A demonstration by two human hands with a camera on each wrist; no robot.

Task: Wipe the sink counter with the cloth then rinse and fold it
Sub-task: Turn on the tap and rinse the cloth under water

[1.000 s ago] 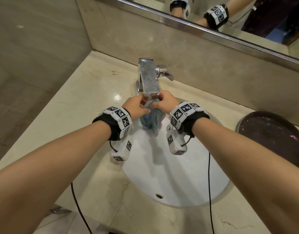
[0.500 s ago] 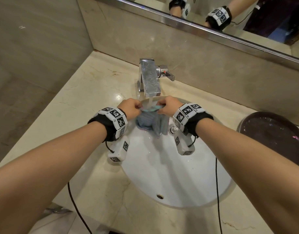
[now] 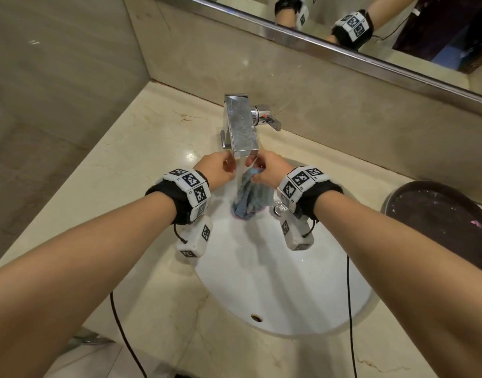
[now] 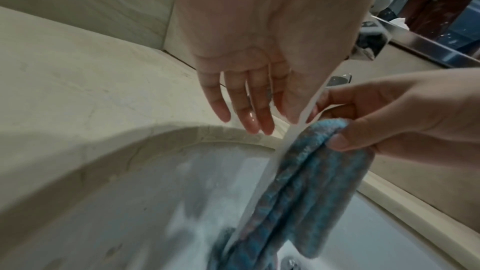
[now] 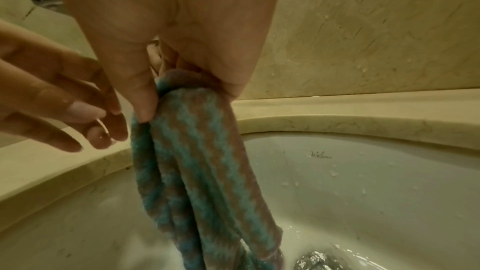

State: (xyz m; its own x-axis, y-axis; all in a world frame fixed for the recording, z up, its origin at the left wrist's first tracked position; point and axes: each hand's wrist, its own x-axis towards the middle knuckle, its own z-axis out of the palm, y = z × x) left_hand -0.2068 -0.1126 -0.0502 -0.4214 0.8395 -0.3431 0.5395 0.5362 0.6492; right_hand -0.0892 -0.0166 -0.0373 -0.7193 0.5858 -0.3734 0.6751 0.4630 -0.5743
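The cloth (image 3: 252,196), a ribbed terry weave in teal and dusty pink stripes, is pinched at its top fold by the right hand (image 3: 271,170), thumb and curled fingers clamped on the bunched edge. It is hung in long soft folds over the far part of the white glazed basin (image 3: 288,290), its lower end down near the metal drain (image 5: 315,263). A smooth sheet of water (image 4: 283,151) is poured from the flat rectangular chrome tap (image 3: 241,126) and is seen running down the cloth's left side. The left hand (image 3: 216,170) is held just left of the stream, released, its wet fingers (image 4: 255,110) straight and spread, nothing gripped. The basin is set into a polished cream marble surface (image 3: 141,148) with fine veins and a rounded lip. A dark round tray (image 3: 438,222) is seen at the right edge, and a steel-framed mirror (image 3: 343,50) is mounted above the stone backsplash
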